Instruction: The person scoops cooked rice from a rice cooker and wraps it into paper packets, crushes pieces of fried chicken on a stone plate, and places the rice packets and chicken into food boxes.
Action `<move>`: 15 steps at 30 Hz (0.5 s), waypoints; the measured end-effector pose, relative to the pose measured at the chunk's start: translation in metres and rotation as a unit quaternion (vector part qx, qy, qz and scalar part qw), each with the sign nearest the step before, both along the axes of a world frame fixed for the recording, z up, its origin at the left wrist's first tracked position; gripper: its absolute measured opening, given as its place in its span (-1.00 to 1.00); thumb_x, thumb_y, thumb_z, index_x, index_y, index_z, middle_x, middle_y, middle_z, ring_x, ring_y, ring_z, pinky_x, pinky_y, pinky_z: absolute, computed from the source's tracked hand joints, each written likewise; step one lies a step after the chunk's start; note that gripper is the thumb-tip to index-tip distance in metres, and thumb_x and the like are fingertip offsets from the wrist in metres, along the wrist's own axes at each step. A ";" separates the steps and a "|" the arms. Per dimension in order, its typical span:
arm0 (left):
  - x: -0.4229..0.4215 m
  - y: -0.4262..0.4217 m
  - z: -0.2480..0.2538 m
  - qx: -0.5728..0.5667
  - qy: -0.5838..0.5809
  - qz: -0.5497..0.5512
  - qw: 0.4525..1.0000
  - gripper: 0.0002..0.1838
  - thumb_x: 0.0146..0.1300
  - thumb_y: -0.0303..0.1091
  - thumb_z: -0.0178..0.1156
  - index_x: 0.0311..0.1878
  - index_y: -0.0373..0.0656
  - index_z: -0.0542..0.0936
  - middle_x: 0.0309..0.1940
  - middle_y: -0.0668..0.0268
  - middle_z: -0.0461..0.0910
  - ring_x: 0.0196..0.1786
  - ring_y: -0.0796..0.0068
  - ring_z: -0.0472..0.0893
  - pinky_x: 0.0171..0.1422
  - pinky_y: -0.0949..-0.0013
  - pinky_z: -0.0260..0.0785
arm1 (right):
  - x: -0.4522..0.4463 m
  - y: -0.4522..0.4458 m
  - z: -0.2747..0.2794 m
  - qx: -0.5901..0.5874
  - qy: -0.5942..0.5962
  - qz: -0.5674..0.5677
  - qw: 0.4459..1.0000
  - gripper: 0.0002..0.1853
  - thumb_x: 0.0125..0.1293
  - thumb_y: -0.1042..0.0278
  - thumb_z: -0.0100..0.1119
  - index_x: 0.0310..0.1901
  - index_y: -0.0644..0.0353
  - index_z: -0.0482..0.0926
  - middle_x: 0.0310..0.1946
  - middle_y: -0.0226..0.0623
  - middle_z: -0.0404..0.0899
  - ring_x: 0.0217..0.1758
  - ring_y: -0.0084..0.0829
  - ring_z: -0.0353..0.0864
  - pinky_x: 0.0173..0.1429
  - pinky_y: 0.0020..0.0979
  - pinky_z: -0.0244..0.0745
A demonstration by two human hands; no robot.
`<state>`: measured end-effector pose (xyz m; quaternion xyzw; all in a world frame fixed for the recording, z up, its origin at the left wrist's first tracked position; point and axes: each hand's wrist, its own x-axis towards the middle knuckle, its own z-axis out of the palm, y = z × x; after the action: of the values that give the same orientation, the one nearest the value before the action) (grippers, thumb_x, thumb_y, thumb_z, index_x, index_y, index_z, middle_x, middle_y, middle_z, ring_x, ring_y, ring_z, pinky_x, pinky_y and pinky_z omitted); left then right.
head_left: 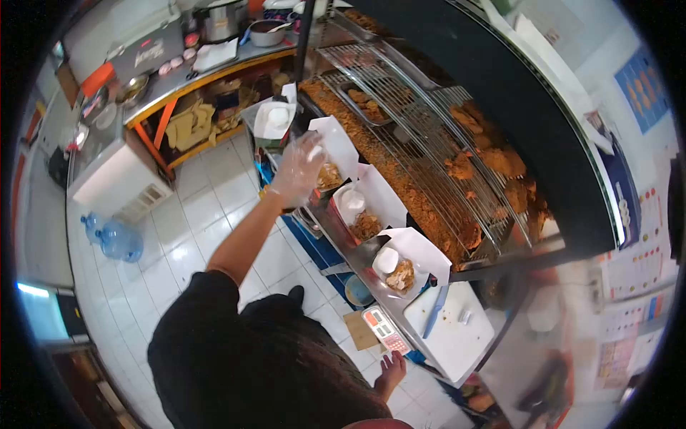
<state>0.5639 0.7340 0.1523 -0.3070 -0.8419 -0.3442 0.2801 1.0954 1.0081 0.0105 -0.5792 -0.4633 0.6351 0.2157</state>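
My left hand (296,171), in a clear plastic glove, reaches over a paper food box (336,143). Its fingers look curled; what they hold, if anything, is hidden. Brown fried food (329,176) shows in that box beside the hand. Two more open boxes line the counter: the middle box (382,191) and the near box (426,254). Each holds a white mound, likely rice, and a fried piece (401,276). A further box (271,119) with a white mound lies beyond my hand. My right hand (391,372) is bare and open, fingers apart, beside a digital scale (386,330).
A white cutting board (457,330) carries a blue knife (435,312) at the counter's near end. Wire racks (421,136) with fried pieces stand in a display case behind the boxes. Water jugs (120,241) sit on the tiled floor. A side counter (246,56) holds pots.
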 end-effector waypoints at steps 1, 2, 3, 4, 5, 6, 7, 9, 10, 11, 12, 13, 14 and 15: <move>0.000 -0.009 0.021 0.004 -0.005 0.012 1.000 -0.73 0.32 -0.27 0.16 -0.02 -0.23 0.58 0.22 0.04 0.46 0.30 -0.03 0.42 0.36 0.02 0.29 | -0.011 0.001 0.001 -0.013 0.007 -0.001 1.000 -0.67 0.34 0.35 0.15 0.10 0.23 0.54 -0.03 -0.25 0.61 -0.19 -0.32 0.62 -0.13 -0.29 0.52; 0.004 -0.013 0.041 0.000 0.018 0.021 1.000 -0.76 0.31 -0.26 0.17 -0.07 -0.21 0.58 0.19 0.05 0.48 0.29 -0.02 0.44 0.34 0.01 0.30 | -0.017 0.004 0.004 0.001 0.012 0.028 1.000 -0.66 0.32 0.35 0.17 0.11 0.25 0.54 -0.03 -0.26 0.61 -0.16 -0.34 0.62 -0.11 -0.29 0.52; -0.003 -0.016 0.059 -0.010 0.035 0.021 0.999 -0.77 0.31 -0.26 0.18 -0.09 -0.20 0.59 0.18 0.06 0.49 0.28 -0.01 0.45 0.33 0.01 0.31 | -0.023 0.005 0.011 0.015 0.054 0.065 0.996 -0.66 0.30 0.38 0.17 0.09 0.26 0.55 -0.05 -0.27 0.62 -0.13 -0.36 0.62 -0.09 -0.32 0.52; -0.010 -0.020 0.078 -0.020 0.052 0.021 0.998 -0.78 0.30 -0.26 0.18 -0.11 -0.19 0.59 0.17 0.07 0.50 0.27 -0.01 0.45 0.32 0.01 0.31 | -0.030 0.008 0.009 0.034 0.051 0.074 0.995 -0.66 0.29 0.38 0.16 0.08 0.26 0.55 -0.07 -0.27 0.62 -0.13 -0.38 0.62 -0.08 -0.34 0.52; -0.020 -0.018 0.092 0.013 0.062 -0.018 0.998 -0.75 0.30 -0.23 0.18 -0.07 -0.17 0.60 0.14 0.07 0.52 0.26 -0.01 0.47 0.33 0.00 0.30 | -0.035 0.012 0.010 0.057 0.046 0.081 0.994 -0.67 0.29 0.39 0.15 0.07 0.26 0.55 -0.09 -0.27 0.62 -0.13 -0.39 0.62 -0.08 -0.36 0.52; -0.031 -0.013 0.109 0.050 0.072 -0.058 0.994 -0.72 0.30 -0.20 0.18 -0.03 -0.14 0.61 0.11 0.06 0.54 0.24 -0.02 0.48 0.34 0.00 0.29 | -0.044 0.014 0.019 0.064 0.044 0.065 0.995 -0.68 0.28 0.39 0.15 0.06 0.26 0.55 -0.11 -0.27 0.62 -0.13 -0.40 0.62 -0.08 -0.37 0.52; -0.043 -0.005 0.128 0.052 0.073 -0.069 0.994 -0.72 0.30 -0.20 0.18 -0.03 -0.14 0.61 0.11 0.06 0.54 0.24 -0.02 0.48 0.34 0.00 0.29 | -0.052 0.014 0.030 0.073 0.040 0.047 0.995 -0.68 0.28 0.39 0.15 0.05 0.25 0.55 -0.12 -0.27 0.62 -0.13 -0.41 0.61 -0.08 -0.39 0.51; -0.067 0.021 0.163 0.028 0.048 -0.073 0.996 -0.53 0.36 -0.12 0.13 0.23 -0.18 0.52 0.20 0.04 0.53 0.27 0.02 0.48 0.39 0.10 0.29 | -0.059 0.008 0.041 0.095 0.041 0.019 0.994 -0.69 0.28 0.38 0.15 0.04 0.26 0.56 -0.12 -0.27 0.61 -0.13 -0.41 0.61 -0.06 -0.38 0.51; -0.085 0.039 0.173 0.034 0.052 -0.088 0.994 -0.53 0.36 -0.12 0.13 0.23 -0.18 0.52 0.20 0.04 0.53 0.27 0.02 0.48 0.39 0.10 0.29 | -0.060 0.005 0.041 0.106 0.041 0.002 0.994 -0.72 0.32 0.39 0.11 0.04 0.23 0.56 -0.10 -0.29 0.63 -0.15 -0.41 0.62 -0.09 -0.38 0.52; -0.106 0.058 0.185 0.017 0.099 -0.114 0.988 -0.55 0.38 -0.08 0.08 0.22 -0.13 0.54 0.19 0.03 0.54 0.27 -0.02 0.47 0.40 0.09 0.27 | -0.066 -0.002 0.041 0.116 0.044 -0.017 0.992 -0.75 0.37 0.40 0.08 0.03 0.20 0.57 -0.08 -0.32 0.64 -0.18 -0.41 0.63 -0.13 -0.38 0.52; -0.120 0.075 0.200 0.001 0.148 -0.141 0.979 -0.56 0.40 -0.05 0.03 0.20 -0.08 0.56 0.17 0.01 0.54 0.26 -0.07 0.47 0.41 0.07 0.26 | -0.074 -0.017 0.048 0.138 0.054 -0.028 0.989 -0.75 0.36 0.38 0.08 0.03 0.20 0.57 -0.10 -0.33 0.64 -0.19 -0.41 0.63 -0.13 -0.38 0.51; -0.133 0.090 0.217 0.009 0.159 -0.156 0.975 -0.56 0.40 -0.05 0.03 0.20 -0.08 0.56 0.17 0.01 0.54 0.26 -0.07 0.47 0.41 0.07 0.26 | -0.083 -0.033 0.048 0.145 0.062 -0.046 0.986 -0.75 0.36 0.38 0.08 0.03 0.20 0.57 -0.10 -0.33 0.64 -0.19 -0.41 0.63 -0.13 -0.38 0.51; -0.140 0.102 0.239 -0.149 0.044 -0.142 0.978 -0.45 0.45 0.07 -0.13 0.27 -0.08 0.52 0.25 0.05 0.49 0.34 -0.02 0.41 0.48 0.04 0.16 | -0.091 -0.048 0.044 0.135 0.070 -0.075 0.985 -0.75 0.35 0.38 0.09 0.02 0.19 0.57 -0.11 -0.33 0.64 -0.18 -0.40 0.63 -0.12 -0.38 0.50; -0.148 0.113 0.256 -0.305 -0.070 -0.119 0.943 -0.34 0.49 0.18 -0.29 0.34 -0.08 0.47 0.32 0.09 0.45 0.42 0.03 0.35 0.54 0.01 0.07 | -0.096 -0.064 0.039 0.125 0.077 -0.105 0.984 -0.75 0.35 0.37 0.09 0.02 0.19 0.57 -0.12 -0.33 0.64 -0.18 -0.40 0.63 -0.12 -0.39 0.50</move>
<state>0.4160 0.8472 0.4081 -0.4505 -0.8815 -0.1228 0.0708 0.9994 0.9444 0.0493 -0.5424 -0.4576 0.5891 0.3865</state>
